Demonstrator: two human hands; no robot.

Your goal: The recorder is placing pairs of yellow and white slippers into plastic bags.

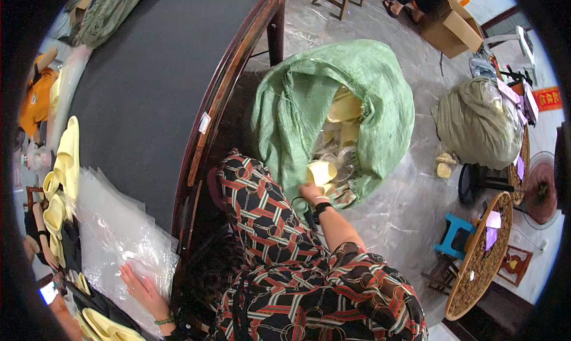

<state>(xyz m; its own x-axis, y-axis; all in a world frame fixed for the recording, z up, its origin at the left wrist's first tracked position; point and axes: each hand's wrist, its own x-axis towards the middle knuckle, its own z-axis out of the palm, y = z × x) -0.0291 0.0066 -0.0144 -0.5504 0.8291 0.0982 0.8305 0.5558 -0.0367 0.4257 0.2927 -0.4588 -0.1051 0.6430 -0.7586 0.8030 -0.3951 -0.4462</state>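
Observation:
My left hand (143, 288) lies flat, fingers stretched out, on a stack of clear plastic bags (110, 222) at the table's edge. Lower right of it, my right hand (311, 193) reaches into the mouth of a big green woven sack (386, 109) on the floor. Its fingers are closed at the near end of a pale yellow slipper (322, 173); the fingertips are partly hidden. More yellow slippers (345, 107), some in clear wrapping, show inside the sack. Beside the bags, several yellow slippers (68, 156) line the table's left side.
A dark-topped table (148, 73) with a wooden rim stands between the bags and the sack. Another full sack (476, 124), a blue stool (455, 235), a round woven tray (485, 261) and a cardboard box (452, 29) are to the right. Other people's hands (50, 258) are at far left.

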